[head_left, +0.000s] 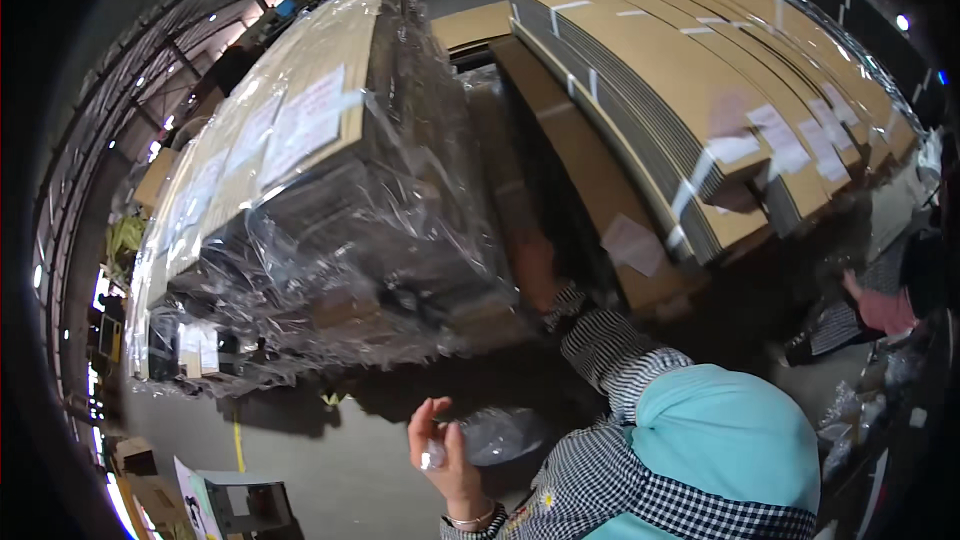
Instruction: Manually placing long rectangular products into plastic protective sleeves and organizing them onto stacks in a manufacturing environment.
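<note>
Two large cardboard stacks stand side by side: one film-wrapped stack (340, 250) on the left, one banded stack (690, 60) on the right. The right hand (535, 268), blurred, reaches between them, near the wrapped one; its grip cannot be told. The left hand (450, 465) is half curled by one small shiny piece (432, 456), perhaps held. The grey floor (375, 460) bears one yellow line (239, 443); one pink-sleeved person (888, 312) is far right in a lamp-lit hall.
</note>
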The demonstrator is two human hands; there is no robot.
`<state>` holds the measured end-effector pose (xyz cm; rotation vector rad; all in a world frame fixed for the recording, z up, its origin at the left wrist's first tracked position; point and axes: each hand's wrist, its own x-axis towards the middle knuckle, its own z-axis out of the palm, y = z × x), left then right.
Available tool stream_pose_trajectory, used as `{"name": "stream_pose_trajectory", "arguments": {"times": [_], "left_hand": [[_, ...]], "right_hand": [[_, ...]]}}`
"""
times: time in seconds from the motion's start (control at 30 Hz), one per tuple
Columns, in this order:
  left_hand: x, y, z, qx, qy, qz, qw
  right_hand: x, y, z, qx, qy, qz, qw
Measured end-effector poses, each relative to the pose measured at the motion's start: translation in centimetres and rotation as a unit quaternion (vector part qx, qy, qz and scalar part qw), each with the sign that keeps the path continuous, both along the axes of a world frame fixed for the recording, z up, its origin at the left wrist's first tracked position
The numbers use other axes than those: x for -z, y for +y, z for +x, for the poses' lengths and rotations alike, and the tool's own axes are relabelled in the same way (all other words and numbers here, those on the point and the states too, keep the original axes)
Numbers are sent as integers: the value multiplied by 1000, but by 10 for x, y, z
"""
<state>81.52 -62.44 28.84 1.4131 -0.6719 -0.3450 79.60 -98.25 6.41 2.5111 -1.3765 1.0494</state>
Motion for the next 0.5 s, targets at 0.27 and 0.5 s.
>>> {"name": "stream_pose_trajectory", "arguments": {"times": [0.27, 0.5], "left_hand": [[11, 63, -24, 29, 83, -119, 989], [-8, 75, -75, 102, 229, -187, 950]], "right_hand": [[-157, 94, -216, 72, 97, 182, 976], [-150, 154, -237, 131, 116, 198, 964]]}}
